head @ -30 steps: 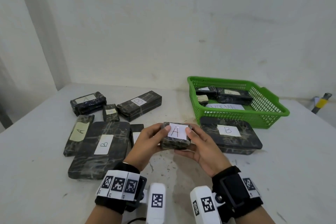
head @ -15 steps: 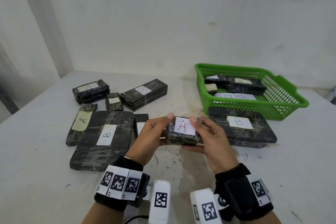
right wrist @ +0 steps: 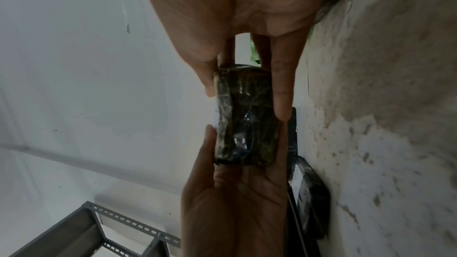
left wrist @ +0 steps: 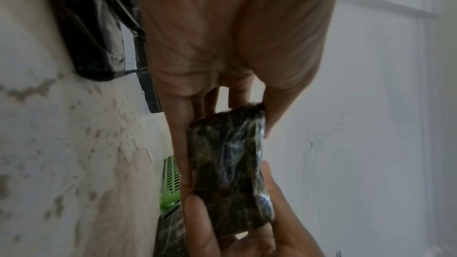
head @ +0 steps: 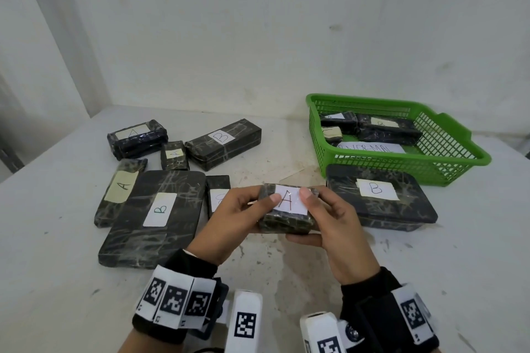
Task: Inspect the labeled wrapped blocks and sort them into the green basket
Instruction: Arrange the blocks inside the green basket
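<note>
A small dark wrapped block labelled A [head: 286, 209] is held above the table in front of me. My left hand [head: 238, 212] grips its left end, thumb on top. My right hand [head: 327, 218] grips its right end, thumb beside the label. The left wrist view shows the block's [left wrist: 230, 171] dark underside between both hands; the right wrist view shows the block [right wrist: 245, 118] the same way. The green basket [head: 447, 169] stands at the back right, holding several wrapped blocks and a paper sheet with writing [head: 372, 148].
A large flat block labelled B [head: 381, 198] lies right in front of the basket. To the left lie a big B block [head: 155, 215], a long A block [head: 119, 189], a long B block [head: 223, 140] and smaller ones. Walls close off the back and left.
Both hands keep hold of the A block and have tilted it slightly, label towards me. The head view has shifted, so the basket sits further right.
</note>
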Demonstrator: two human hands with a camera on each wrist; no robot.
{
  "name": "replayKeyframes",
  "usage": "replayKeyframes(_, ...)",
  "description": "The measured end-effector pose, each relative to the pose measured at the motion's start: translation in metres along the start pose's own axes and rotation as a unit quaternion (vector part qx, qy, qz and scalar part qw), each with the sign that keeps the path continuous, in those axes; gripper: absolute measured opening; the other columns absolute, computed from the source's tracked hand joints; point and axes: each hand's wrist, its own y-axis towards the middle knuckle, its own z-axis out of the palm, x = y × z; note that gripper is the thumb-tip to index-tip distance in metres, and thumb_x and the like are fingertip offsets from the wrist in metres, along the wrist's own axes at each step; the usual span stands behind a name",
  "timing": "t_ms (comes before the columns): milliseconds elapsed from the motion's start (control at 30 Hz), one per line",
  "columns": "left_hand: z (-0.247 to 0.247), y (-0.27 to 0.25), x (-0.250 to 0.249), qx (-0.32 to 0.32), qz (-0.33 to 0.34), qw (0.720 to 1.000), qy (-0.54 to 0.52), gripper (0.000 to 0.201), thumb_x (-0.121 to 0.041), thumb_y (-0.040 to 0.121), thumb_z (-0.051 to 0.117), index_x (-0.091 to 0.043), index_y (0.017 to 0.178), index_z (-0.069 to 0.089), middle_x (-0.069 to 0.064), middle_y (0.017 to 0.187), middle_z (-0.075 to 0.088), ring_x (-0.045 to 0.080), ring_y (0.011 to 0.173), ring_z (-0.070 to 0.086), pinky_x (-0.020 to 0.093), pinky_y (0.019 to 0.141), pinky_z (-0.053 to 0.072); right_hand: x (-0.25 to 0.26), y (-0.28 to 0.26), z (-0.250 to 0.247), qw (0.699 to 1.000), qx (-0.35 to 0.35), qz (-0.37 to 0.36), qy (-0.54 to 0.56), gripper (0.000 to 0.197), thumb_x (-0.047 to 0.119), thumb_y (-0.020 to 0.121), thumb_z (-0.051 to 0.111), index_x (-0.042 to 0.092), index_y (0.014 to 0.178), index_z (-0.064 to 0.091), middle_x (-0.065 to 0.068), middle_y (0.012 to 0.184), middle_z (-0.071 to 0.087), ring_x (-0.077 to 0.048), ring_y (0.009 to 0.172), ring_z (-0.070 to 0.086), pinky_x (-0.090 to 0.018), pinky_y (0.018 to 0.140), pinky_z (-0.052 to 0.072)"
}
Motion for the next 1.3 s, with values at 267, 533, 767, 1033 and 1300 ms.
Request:
replayKeyframes(267,-0.0021,-0.0009,0.0003,-0.002,-0.011,1.0,-0.022,0.034,-0.032,0.087,0.065,-0.004,0.104,0.073,0.028,0.107,0.068,0.03,0.097,0.067,0.04,0.084,0.059,-0.0007,-0.0008,-0.0002,1.0,0.013,0.005,-0.002,0.024,0.031,0.085,0.067,0.021,0.106,0.07,-0.005,0.098,0.075,-0.021,0.093,0.073,-0.039,0.071,0.062)
replayKeyframes(533,-0.0008,0.0004,0.004,-0.01,0.013,0.999,-0.037,0.034,-0.019,0.088,0.066,0.0,0.116,0.067,0.023,0.113,0.069,0.029,0.103,0.068,0.037,0.084,0.059,-0.0017,0.0006,0.0,1.0,0.02,0.004,0.006,0.042,0.041,0.074,0.069,0.025,0.113,0.067,-0.004,0.105,0.075,-0.02,0.099,0.072,-0.041,0.079,0.061)
replayKeyframes(767,0.0005,-0.0012,0.0,0.006,0.007,0.999,-0.045,0.031,-0.023,0.089,0.066,-0.005,0.114,0.069,0.016,0.111,0.072,0.024,0.103,0.07,0.033,0.082,0.059,-0.0054,0.0012,-0.0018,1.0,0.008,-0.008,0.01,0.043,0.031,0.077,0.071,0.024,0.117,0.06,-0.005,0.106,0.075,-0.023,0.1,0.072,-0.042,0.079,0.061)
replayKeyframes(1033,-0.0014,-0.001,-0.0001,-0.003,0.003,0.998,-0.059,0.039,-0.028,0.09,0.063,0.003,0.113,0.067,0.026,0.112,0.067,0.028,0.103,0.067,0.036,0.084,0.058,0.0001,0.0018,-0.0026,0.999,0.021,-0.005,0.027,0.029,0.021,0.087,0.065,0.024,0.116,0.062,-0.004,0.102,0.076,-0.022,0.098,0.072,-0.037,0.077,0.061)
replayKeyframes(1300,-0.001,-0.0011,0.0021,-0.006,0.003,0.999,-0.047,0.037,-0.025,0.086,0.057,-0.005,0.115,0.068,0.018,0.112,0.071,0.025,0.103,0.068,0.037,0.086,0.058,0.0008,0.001,-0.0023,1.0,0.018,-0.017,0.017,0.038,0.034,0.076,0.068,0.023,0.111,0.063,0.001,0.097,0.077,-0.02,0.096,0.073,-0.04,0.08,0.061)
